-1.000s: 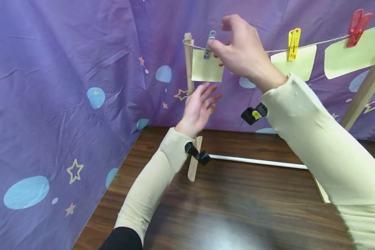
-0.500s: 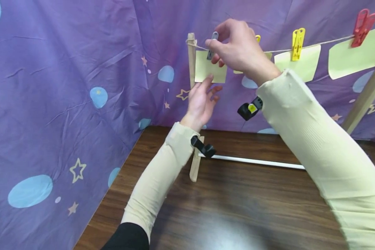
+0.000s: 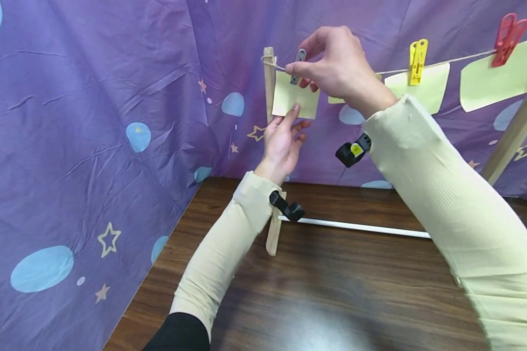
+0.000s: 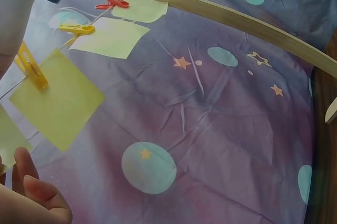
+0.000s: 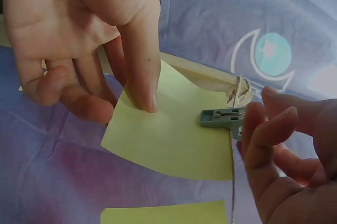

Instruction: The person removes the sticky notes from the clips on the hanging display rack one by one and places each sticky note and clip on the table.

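Note:
A pale yellow paper square (image 3: 284, 97) hangs from the string at its left end, held there by a grey clothespin (image 5: 221, 118). My left hand (image 3: 282, 144) pinches the square's lower edge, thumb on the front and fingers behind it. At the upper end of the clothespin, my right hand (image 3: 340, 66) holds it between thumb and fingers. In the right wrist view the pin's jaws overlap the paper's top edge beside the string, and the sheet bows slightly. The left wrist view catches only part of my left hand (image 4: 39, 192) and a corner of the square.
Farther along the string, more paper sheets hang from yellow clothespins (image 3: 417, 62) and a red clothespin (image 3: 508, 41). Wooden posts (image 3: 269, 83) carry the string, and a white rod (image 3: 355, 225) runs low above the brown table (image 3: 325, 292). A purple cloth (image 3: 158, 97) stands behind.
My left hand rose to the paper and took its lower edge between thumb and fingers. My right hand closed on the grey clothespin; over the last half second both hands barely moved.

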Demonstrator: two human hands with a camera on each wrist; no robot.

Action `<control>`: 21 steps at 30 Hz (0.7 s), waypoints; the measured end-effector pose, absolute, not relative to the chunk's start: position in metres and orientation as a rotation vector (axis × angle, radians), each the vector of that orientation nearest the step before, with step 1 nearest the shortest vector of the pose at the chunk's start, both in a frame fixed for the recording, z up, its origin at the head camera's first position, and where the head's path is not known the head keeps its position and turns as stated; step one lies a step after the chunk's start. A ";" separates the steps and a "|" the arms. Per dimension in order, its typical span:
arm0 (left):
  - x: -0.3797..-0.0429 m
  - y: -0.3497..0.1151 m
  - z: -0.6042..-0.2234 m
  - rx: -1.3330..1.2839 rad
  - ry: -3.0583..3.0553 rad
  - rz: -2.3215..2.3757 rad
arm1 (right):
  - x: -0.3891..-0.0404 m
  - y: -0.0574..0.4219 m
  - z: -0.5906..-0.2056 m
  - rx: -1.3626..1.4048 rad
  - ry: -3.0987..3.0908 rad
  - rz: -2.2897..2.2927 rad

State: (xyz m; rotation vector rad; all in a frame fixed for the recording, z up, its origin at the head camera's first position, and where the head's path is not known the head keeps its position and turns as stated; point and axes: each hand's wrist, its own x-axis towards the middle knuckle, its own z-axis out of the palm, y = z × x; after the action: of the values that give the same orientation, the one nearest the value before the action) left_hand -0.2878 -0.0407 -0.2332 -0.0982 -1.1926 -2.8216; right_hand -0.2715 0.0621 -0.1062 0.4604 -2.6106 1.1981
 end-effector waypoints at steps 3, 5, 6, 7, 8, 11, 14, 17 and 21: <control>-0.287 -0.041 -0.233 -0.091 -1.192 -2.825 | -0.272 0.063 -0.107 0.473 -2.577 1.193; -0.287 -0.040 -0.233 -0.090 -1.192 -2.825 | -0.272 0.063 -0.108 0.483 -2.541 1.184; -0.287 -0.040 -0.233 -0.090 -1.195 -2.824 | -0.272 0.063 -0.109 0.483 -2.523 1.177; -0.287 -0.039 -0.233 -0.090 -1.198 -2.823 | -0.271 0.063 -0.109 0.482 -2.507 1.165; -0.287 -0.039 -0.233 -0.090 -1.200 -2.822 | -0.271 0.063 -0.109 0.479 -2.491 1.148; -0.286 -0.038 -0.233 -0.093 -1.208 -2.815 | -0.269 0.063 -0.109 0.461 -2.436 1.121; -0.285 -0.037 -0.233 -0.098 -1.211 -2.803 | -0.267 0.064 -0.109 0.457 -2.370 1.105; -0.283 -0.036 -0.233 -0.098 -1.210 -2.797 | -0.267 0.065 -0.108 0.472 -2.306 1.099; -0.282 -0.035 -0.233 -0.092 -1.213 -2.795 | -0.265 0.065 -0.108 0.492 -2.247 1.105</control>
State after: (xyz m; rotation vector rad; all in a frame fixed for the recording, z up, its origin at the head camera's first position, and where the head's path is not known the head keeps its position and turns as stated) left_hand -0.2823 -0.0353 -0.2332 -0.0919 -1.2133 -2.7949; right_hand -0.2653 0.0653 -0.1079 0.4925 -2.2471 1.1051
